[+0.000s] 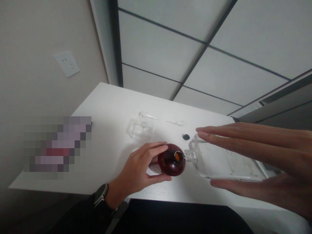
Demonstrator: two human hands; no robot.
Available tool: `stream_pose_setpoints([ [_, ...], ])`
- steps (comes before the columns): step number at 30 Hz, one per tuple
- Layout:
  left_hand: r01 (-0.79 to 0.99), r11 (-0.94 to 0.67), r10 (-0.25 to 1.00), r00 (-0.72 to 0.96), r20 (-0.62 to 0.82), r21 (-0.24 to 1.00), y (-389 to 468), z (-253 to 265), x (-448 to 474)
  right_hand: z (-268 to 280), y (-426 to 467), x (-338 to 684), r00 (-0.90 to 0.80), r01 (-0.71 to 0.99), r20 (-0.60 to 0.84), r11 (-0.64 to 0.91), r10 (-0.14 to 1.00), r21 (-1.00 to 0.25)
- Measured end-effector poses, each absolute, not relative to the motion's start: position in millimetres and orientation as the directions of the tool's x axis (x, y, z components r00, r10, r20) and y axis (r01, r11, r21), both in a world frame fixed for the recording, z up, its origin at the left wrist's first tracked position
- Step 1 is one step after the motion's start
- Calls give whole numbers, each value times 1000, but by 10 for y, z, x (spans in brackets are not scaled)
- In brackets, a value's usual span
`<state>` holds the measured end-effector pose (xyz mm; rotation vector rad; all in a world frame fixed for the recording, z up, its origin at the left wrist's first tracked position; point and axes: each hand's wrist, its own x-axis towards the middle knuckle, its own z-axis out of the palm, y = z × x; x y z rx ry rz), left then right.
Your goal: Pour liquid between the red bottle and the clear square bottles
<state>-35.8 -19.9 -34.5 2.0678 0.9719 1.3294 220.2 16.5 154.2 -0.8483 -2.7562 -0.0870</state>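
Note:
My left hand is closed around a dark amber bottle, whose uncapped mouth faces up. In my right hand lies a clear, square-sided bottle, held between the fingers and the thumb. This clear bottle is tipped on its side, with its threaded neck against or right beside the amber bottle's mouth. A thin clear stream seems to run between the two openings. Behind the bottles, a small black cap sits on the white table.
A clear square glass container stands beyond my left hand. Two slender clear glass pieces, one a tube and one a thin rod-like piece, lie behind it. A blurred-out item is at the table's left. A wall socket is above.

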Motion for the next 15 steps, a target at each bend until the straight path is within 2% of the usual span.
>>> stream_pose_setpoints([
  [15, 316, -634, 774, 267, 574, 706, -207, -344, -357, 1581, 191, 2160, -800, 562, 240, 827, 550, -18],
])
